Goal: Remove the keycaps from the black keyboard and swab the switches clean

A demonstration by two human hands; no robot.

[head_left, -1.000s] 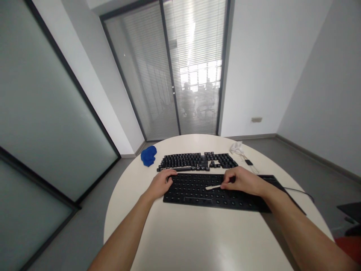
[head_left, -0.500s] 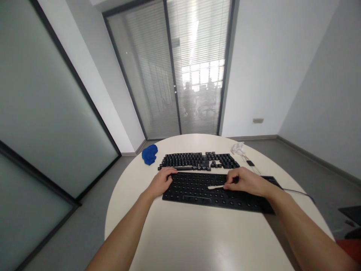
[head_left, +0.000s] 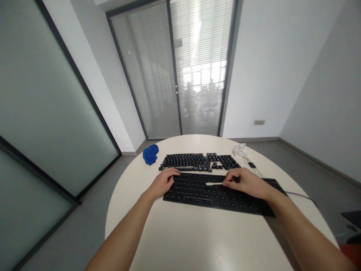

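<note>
A black keyboard (head_left: 197,190) with its keycaps off lies on the round table, rows of bare switches showing. At its back left corner, my left hand (head_left: 164,181) grips the edge, fingers over the back and thumb on the board. My right hand (head_left: 244,182) pinches a white cotton swab (head_left: 213,184) between thumb and fingers above the middle of the keyboard. The swab's tip points left among the switches; whether it touches them I cannot tell. Loose black keycaps (head_left: 186,160) are laid out in rows just behind the keyboard.
A blue lump of cloth or putty (head_left: 150,154) sits at the table's back left. Crumpled white tissue (head_left: 239,149) and a small black piece (head_left: 252,165) lie at the back right. The keyboard's cable (head_left: 300,195) runs off to the right across the white table (head_left: 197,237).
My right hand has shifted the cotton swab slightly left and toward the back over the switches. My left hand stays at the keyboard's corner.
</note>
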